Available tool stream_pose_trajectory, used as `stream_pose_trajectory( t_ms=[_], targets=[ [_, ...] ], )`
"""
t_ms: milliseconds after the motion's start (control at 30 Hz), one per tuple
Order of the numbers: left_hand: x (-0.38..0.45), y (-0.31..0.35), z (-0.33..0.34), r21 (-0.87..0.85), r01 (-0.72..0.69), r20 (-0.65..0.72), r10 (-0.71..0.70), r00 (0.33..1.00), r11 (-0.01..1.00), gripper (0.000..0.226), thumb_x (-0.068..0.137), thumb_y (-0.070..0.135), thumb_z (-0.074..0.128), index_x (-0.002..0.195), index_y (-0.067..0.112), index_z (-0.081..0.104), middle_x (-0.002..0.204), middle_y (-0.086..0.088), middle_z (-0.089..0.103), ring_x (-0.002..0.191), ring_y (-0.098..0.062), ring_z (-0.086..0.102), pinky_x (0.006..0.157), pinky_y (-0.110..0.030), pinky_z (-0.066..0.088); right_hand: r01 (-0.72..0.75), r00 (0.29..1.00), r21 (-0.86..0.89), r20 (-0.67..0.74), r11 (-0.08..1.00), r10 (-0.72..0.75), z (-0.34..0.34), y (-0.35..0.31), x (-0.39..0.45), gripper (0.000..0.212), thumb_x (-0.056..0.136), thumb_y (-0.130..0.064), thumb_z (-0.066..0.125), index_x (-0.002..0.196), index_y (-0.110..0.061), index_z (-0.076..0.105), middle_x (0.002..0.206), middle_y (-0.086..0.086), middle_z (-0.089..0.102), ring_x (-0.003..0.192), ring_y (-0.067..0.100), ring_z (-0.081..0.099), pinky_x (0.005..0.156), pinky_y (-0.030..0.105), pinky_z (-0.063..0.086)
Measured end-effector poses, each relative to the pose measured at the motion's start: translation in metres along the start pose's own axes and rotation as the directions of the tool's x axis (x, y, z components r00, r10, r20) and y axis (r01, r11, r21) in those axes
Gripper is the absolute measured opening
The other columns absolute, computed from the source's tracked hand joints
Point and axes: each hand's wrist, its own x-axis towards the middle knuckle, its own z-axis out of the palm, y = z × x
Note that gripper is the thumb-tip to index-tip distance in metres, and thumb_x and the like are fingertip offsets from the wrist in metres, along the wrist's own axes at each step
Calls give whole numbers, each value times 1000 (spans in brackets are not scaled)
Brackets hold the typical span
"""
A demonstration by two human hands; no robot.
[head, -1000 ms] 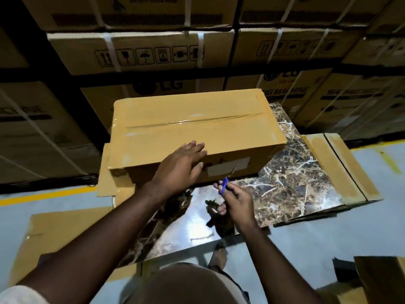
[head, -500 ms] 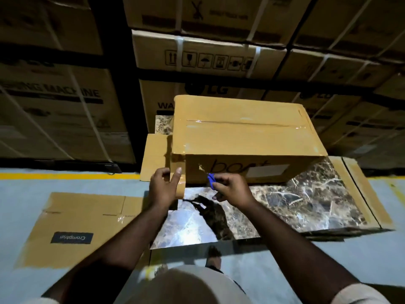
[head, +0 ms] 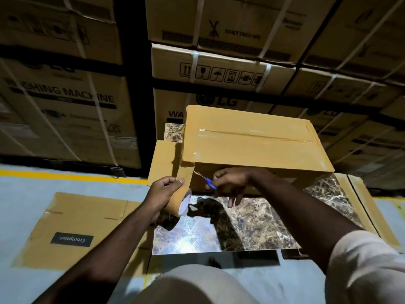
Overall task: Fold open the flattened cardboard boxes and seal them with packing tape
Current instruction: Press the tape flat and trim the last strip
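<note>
The taped cardboard box (head: 252,145) sat on the marble surface (head: 252,220). Your left hand (head: 162,194) had its grip wrapped around the brown tape roll (head: 178,204), strip running up to the box corner, while your right hand (head: 230,183) pinched small blue-handled scissors (head: 208,183) at the strip.
</note>
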Motion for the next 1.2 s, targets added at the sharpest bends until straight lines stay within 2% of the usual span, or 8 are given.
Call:
stream_pose_trajectory(
  t_ms=[100, 200, 300, 433, 600, 767, 967, 1200],
  targets=[
    [0, 0, 1, -1, 3, 9, -3, 1000, 1000, 26, 94, 39, 74, 94, 12, 75, 86, -5, 77, 74, -22, 66, 66, -31, 46, -80, 994, -15, 69, 997, 81, 2, -16, 14, 29, 104, -46, 57, 120, -21, 54, 136, 18, 63, 84, 44, 74, 60, 40, 63],
    [2, -1, 0, 6, 5, -2, -4, 1000, 1000, 25, 93, 39, 76, 92, 14, 75, 87, -7, 77, 73, -22, 66, 65, -33, 47, -126, 985, 20, 123, 992, 122, 11, -27, 28, 59, 101, -52, 56, 144, -13, 49, 138, 15, 60, 95, 41, 76, 64, 37, 62],
    [5, -3, -3, 17, -4, 5, 4, 1000, 1000, 22, 92, 36, 77, 92, 15, 76, 85, -5, 76, 73, -21, 65, 64, -32, 47, -68, 993, 33, 94, 997, 65, 18, -29, 35, 54, 101, -52, 58, 136, -10, 57, 130, 12, 63, 92, 35, 77, 67, 35, 62],
    [7, 1, -7, 51, 5, 31, -6, 999, 999, 21, 92, 32, 77, 93, 12, 77, 82, -4, 76, 68, -19, 65, 60, -27, 45, 97, 991, 133, 83, 986, -109, 20, -18, 37, 17, 102, -23, 67, 93, -10, 61, 90, 14, 71, 83, 27, 72, 66, 32, 56],
    [5, -11, -9, 127, 16, 57, -23, 998, 992, 19, 93, 32, 77, 93, 14, 77, 83, -3, 78, 66, -14, 68, 57, -25, 47, 122, 966, -195, -202, 973, -162, 40, 0, 35, 19, 96, -30, 75, 91, -11, 72, 91, 7, 77, 82, 17, 73, 65, 32, 56],
    [6, -33, 2, 199, 25, 84, -43, 996, 980, 16, 92, 29, 77, 88, 13, 76, 79, -2, 77, 67, -17, 68, 61, -25, 47, -8, 802, -510, -517, 860, -298, 53, 43, 8, 26, 84, -52, 75, 79, -27, 75, 79, -9, 72, 76, 13, 65, 61, 28, 40],
    [5, -46, 69, 129, 52, 159, -72, 985, 990, 24, 89, 27, 81, 82, 6, 72, 74, 4, 70, 66, -12, 59, 65, -29, 40, -11, 683, -108, -727, 994, -71, 61, 167, -18, 31, 86, -46, 77, 67, -24, 65, 85, -4, 68, 70, 14, 64, 67, 34, 51],
    [6, -60, 230, 52, 183, 214, -190, 958, 982, 16, 89, 16, 80, 83, 9, 67, 69, -4, 66, 52, -14, 57, 47, -17, 38, -282, 505, 242, -785, 929, 358, 6, 327, -36, 43, 86, -42, 79, 59, -14, 60, 63, 6, 61, 74, 30, 68, 62, 32, 42]
  ],
)
